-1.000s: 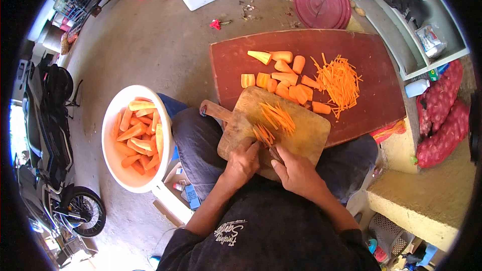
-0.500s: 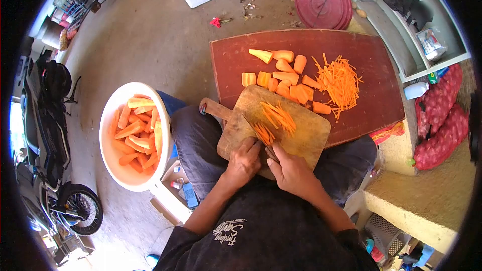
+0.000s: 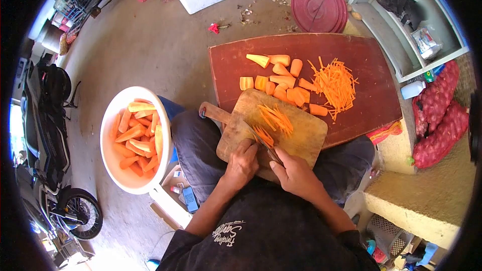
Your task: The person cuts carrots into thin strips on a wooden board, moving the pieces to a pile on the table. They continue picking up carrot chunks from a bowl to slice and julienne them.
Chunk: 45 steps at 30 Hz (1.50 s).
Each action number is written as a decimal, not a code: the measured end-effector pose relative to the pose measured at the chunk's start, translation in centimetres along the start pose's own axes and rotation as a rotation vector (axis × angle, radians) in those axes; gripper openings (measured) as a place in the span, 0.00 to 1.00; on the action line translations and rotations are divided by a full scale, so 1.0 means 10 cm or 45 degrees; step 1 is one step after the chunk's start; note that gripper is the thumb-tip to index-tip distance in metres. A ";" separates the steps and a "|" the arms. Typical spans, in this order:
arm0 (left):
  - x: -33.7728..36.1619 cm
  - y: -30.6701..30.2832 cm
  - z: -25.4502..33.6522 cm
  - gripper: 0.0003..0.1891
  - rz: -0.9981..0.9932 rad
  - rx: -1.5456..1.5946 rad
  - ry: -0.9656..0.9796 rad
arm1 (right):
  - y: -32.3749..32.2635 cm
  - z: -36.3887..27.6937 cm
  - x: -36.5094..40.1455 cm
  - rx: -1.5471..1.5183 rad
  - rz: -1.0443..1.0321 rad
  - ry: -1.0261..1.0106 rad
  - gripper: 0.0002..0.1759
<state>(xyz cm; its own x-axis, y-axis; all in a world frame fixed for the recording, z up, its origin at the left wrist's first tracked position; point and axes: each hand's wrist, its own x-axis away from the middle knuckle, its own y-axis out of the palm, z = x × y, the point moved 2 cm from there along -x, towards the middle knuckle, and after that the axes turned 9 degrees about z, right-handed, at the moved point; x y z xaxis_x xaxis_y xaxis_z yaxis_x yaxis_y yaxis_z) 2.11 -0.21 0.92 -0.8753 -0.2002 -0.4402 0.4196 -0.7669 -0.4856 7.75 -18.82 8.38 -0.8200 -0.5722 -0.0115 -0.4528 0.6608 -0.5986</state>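
Observation:
A wooden cutting board (image 3: pixel 301 143) with a handle rests on my lap, against the red table (image 3: pixel 371 50). My right hand (image 3: pixel 297 173) is wrapped round the handle of a knife (image 3: pixel 266 146), whose blade points up and left. Beside the blade, my left hand (image 3: pixel 242 163) is closed at the board's lower left, its fingers bent; what they press on is hidden. Thin carrot strips (image 3: pixel 276 119) lie on the board next to the blade. Carrot chunks (image 3: pixel 283 80) and a pile of carrot strips (image 3: pixel 335 85) are on the table.
At the left stands a white tub (image 3: pixel 106 135) of peeled carrots (image 3: pixel 138 145). Below it is a box with a phone (image 3: pixel 190 199). A motorcycle (image 3: pixel 45 135) is at far left. Red mesh sacks (image 3: pixel 442 130) and a shelf (image 3: pixel 401 68) are at the right.
The view has shifted slightly. The knife blade stands a little differently beside the strips, and both hands remain at the board's near edge.

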 end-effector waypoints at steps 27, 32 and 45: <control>-0.02 0.00 0.05 0.11 0.032 -0.155 -0.069 | -0.08 0.03 0.27 -0.118 0.005 0.131 0.24; -0.03 0.01 0.04 0.09 0.066 -0.103 0.033 | -0.01 0.01 0.23 0.056 -0.130 0.166 0.23; -0.08 -0.28 -0.05 0.09 0.312 -0.014 -0.218 | -0.18 -0.09 0.30 0.086 -0.073 -0.172 0.22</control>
<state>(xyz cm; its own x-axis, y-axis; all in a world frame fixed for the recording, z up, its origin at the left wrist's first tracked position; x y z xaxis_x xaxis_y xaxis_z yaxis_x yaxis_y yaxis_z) 1.79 2.44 2.26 -0.7750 -0.4793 -0.4119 0.6253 -0.6766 -0.3890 5.78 -21.24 10.16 -0.7370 -0.6711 -0.0803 -0.4692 0.5935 -0.6539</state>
